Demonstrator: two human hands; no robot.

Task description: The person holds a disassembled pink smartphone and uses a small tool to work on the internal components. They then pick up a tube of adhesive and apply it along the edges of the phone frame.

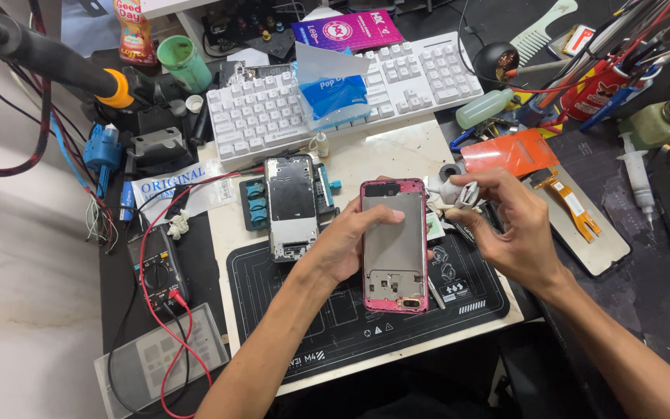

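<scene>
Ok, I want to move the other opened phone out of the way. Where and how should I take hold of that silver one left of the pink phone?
Probably by its two long edges, coming from above. The silver opened phone lies flat, face-open, beside the left hand, so pinching the sides avoids its exposed inside.

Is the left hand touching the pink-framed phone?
Touching: the head view shows the left hand with fingers laid across the pink-framed phone.

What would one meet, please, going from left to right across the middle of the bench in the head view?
Black multimeter → silver phone frame → left hand → pink opened phone → right hand → orange flex cable → white syringe.
</scene>
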